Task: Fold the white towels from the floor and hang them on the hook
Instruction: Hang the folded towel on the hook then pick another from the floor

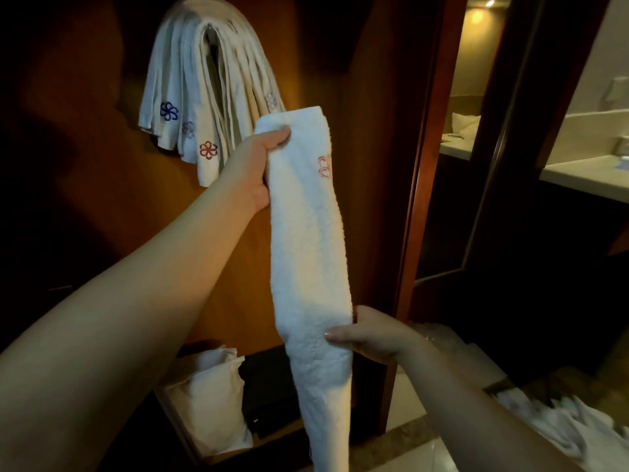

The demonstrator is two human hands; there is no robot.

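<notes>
The folded white towel [308,233] hangs long and narrow, its axis near upright, top end by the hanging towels [204,90]. The left hand [253,168] pinches its upper end, thumb in front; the right hand [369,333] pinches lower down, tail dangling below its fingers

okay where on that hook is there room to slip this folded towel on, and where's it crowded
The hook itself is hidden under the hung towels, which fan out thickly over its top and left. The only opening is the dark slot between their layers, mid-bundle. Right of the bundle, the wood panel is bare. The folded towel, held by left hand and right hand, already overlaps the bundle's lower right.
</notes>
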